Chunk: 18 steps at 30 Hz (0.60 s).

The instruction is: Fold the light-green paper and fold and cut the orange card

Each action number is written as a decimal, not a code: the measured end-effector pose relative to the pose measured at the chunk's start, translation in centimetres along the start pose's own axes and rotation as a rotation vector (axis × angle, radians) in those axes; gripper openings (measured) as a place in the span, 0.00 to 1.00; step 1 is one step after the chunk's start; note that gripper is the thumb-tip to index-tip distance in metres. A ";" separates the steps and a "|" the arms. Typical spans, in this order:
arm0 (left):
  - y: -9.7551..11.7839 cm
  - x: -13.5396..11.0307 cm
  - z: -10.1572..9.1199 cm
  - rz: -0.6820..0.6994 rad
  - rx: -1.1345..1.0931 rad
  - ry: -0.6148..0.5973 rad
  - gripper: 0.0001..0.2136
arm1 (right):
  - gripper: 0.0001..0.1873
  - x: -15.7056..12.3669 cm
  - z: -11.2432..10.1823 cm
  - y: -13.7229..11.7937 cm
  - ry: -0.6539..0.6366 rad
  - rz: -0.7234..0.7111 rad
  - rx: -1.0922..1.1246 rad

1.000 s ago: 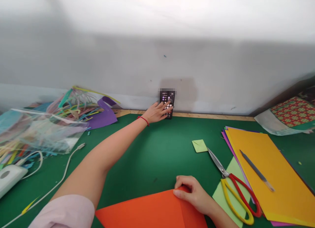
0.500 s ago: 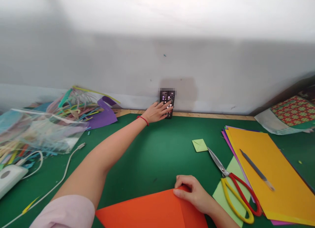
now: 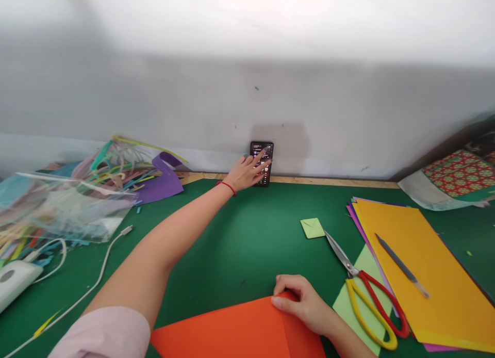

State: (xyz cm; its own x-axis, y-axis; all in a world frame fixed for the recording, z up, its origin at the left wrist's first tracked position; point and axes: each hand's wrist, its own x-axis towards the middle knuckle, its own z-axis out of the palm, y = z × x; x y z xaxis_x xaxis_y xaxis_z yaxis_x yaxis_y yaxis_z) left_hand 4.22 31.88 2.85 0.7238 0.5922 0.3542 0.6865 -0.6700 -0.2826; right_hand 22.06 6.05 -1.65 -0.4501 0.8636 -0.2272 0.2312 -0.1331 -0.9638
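Green table (image 3: 240,239): one phone (image 3: 256,152), one scissors (image 3: 350,267); left hand (image 3: 243,174) fingers spread over phone, right hand (image 3: 307,305) pinches one orange sheet (image 3: 235,331).

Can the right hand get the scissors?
Probably yes: the scissors lie beside the right hand with nothing on top, though it would likely need to release the orange paper first.

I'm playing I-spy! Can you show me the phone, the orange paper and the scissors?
Phone (image 3: 256,152), head view: upper part of its screen.
Orange paper (image 3: 232,328), head view: middle of the part that shows.
Scissors (image 3: 351,270), head view: the pivot, between blades and handles.
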 end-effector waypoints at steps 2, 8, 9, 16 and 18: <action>0.0 0.1 0.1 -0.004 -0.012 0.002 0.22 | 0.20 0.0 0.0 0.0 0.004 0.007 -0.008; 0.2 0.5 -0.2 -0.014 -0.029 -0.020 0.22 | 0.21 0.1 0.0 0.0 -0.003 0.004 -0.006; 0.2 0.6 -0.3 -0.015 -0.026 -0.022 0.22 | 0.21 0.1 0.0 0.0 -0.004 0.003 -0.004; 0.8 0.0 -1.9 0.044 -0.026 0.012 0.22 | 0.20 0.0 -0.1 -0.1 -0.016 -0.008 -0.002; 1.5 -0.7 -2.9 0.091 -0.070 0.047 0.20 | 0.19 -0.1 -0.1 -0.2 -0.013 -0.015 -0.018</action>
State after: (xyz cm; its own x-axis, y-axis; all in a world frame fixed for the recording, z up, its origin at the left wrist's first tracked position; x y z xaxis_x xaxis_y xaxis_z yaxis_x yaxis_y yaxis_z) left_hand 4.57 29.17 4.76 0.7776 0.5070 0.3718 0.6103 -0.7507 -0.2528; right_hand 22.14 6.06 -1.47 -0.4650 0.8589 -0.2148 0.2399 -0.1113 -0.9644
